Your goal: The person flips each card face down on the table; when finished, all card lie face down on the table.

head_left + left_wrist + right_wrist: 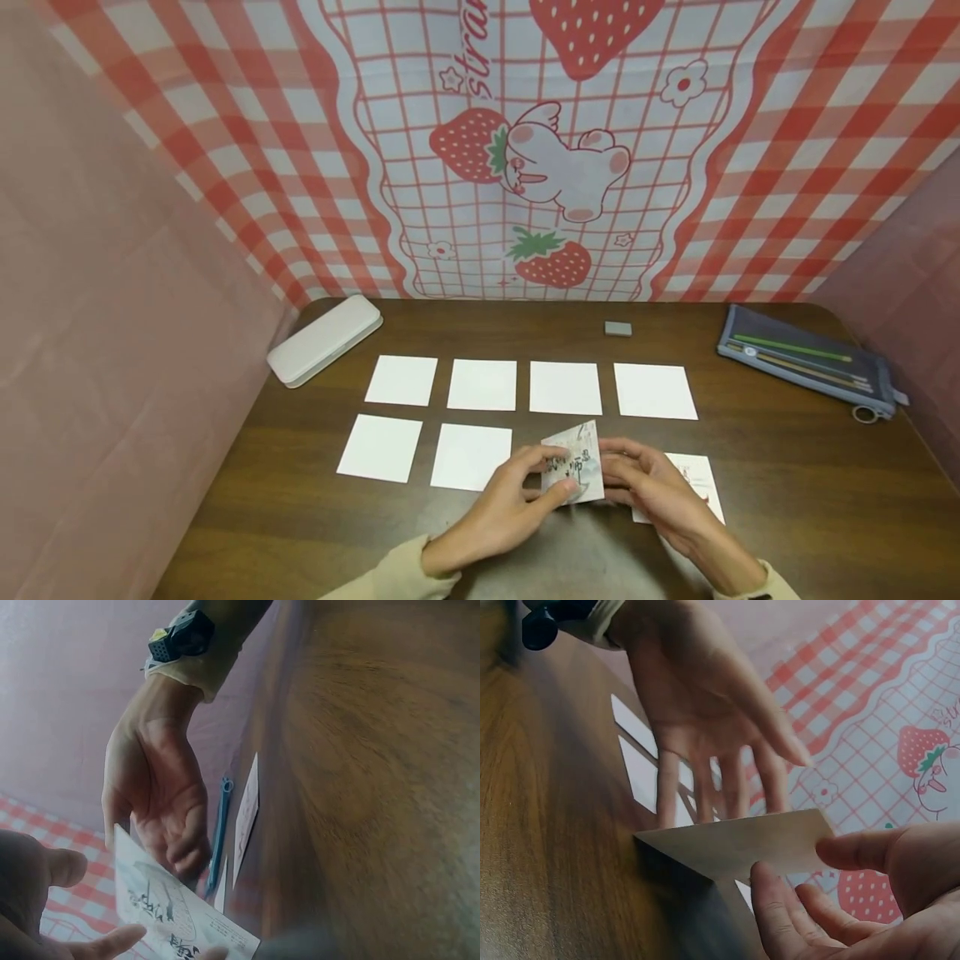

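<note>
A square card (581, 467) with black brush-style writing on a pale picture is held up, tilted, between the hands. My right hand (660, 496) pinches its right edge; in the right wrist view, its fingers (769, 896) meet the blank back. My left hand (510, 496) reaches across the printed face, and two of its digits overlap the writing. The right wrist view has that left hand (705, 705) with fingers spread and fairly straight, tips hidden behind the card. Under the right hand lies another card (708, 492) with red marks, partly covered.
Several blank white squares (491, 385) lie in two rows on the brown table (300, 533). A white case (326, 340) stands at the back left, a small grey block (618, 329) at the back. To the right lies a blue mesh pouch (810, 358) holding pencils. Checked cloth (322, 167) hangs behind.
</note>
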The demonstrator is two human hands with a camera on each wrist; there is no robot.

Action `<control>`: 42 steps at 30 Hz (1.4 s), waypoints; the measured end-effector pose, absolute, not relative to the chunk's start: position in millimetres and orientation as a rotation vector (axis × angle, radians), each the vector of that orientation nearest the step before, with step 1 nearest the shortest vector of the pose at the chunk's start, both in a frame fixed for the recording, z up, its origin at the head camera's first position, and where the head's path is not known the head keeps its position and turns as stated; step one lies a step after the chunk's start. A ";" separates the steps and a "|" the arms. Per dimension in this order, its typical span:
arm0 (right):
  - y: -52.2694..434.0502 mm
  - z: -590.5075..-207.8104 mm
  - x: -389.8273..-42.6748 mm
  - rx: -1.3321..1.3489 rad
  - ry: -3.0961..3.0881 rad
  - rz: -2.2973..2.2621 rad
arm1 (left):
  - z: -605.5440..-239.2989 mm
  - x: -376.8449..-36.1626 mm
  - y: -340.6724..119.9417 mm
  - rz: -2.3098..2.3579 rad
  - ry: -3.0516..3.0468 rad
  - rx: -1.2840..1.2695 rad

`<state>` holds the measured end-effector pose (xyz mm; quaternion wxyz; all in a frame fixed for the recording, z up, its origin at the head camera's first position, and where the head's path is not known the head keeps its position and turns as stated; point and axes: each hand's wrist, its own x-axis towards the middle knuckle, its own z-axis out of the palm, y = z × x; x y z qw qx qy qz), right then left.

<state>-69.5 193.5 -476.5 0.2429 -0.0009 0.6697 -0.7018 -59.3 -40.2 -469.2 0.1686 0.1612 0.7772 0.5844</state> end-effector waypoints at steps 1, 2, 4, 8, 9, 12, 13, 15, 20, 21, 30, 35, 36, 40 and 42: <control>191.8 -476.6 -69.5 0.006 1.831 -1.907 | -468.8 -59.5 -39.5 1.657 2.213 0.465; 190.0 -476.6 -69.6 0.012 1.828 -1.899 | -468.5 -59.6 -38.9 1.657 2.212 0.470; 186.9 -476.8 -69.6 0.004 1.819 -1.887 | -468.1 -59.8 -37.6 1.672 2.200 0.478; 180.8 -475.2 -69.3 0.029 1.815 -1.870 | -466.9 -61.3 -35.3 1.767 2.128 0.471; 179.8 -474.9 -69.2 0.037 1.821 -1.867 | -466.4 -61.9 -34.9 1.796 2.112 0.464; 176.6 -472.9 -69.0 0.089 1.876 -1.841 | -464.4 -63.8 -34.7 1.875 2.073 0.453; 175.9 -472.5 -68.9 0.102 1.903 -1.830 | -463.8 -64.2 -34.9 1.900 2.059 0.449; 174.8 -471.6 -69.1 0.125 1.960 -1.807 | -462.8 -65.0 -35.7 1.944 2.039 0.445; 175.1 -471.6 -71.5 0.176 2.109 -1.758 | -461.5 -66.7 -39.0 2.022 2.016 0.437; 176.0 -472.1 -72.1 0.178 2.135 -1.750 | -461.4 -67.1 -40.1 2.028 2.021 0.434; 190.6 -473.9 -77.2 0.198 2.189 -1.744 | -469.6 -74.3 -53.4 2.057 2.101 0.452; 197.2 -473.9 -79.2 0.208 2.202 -1.730 | -476.7 -79.2 -58.7 2.027 2.133 0.419; 198.0 -474.0 -79.3 0.203 2.206 -1.730 | -477.4 -80.1 -59.2 2.011 2.154 0.403; 199.1 -472.1 -78.7 0.208 2.208 -1.729 | -479.5 -82.5 -60.6 1.935 2.247 0.361; 198.9 -471.3 -78.7 0.214 2.209 -1.728 | -480.7 -83.5 -61.0 1.901 2.283 0.354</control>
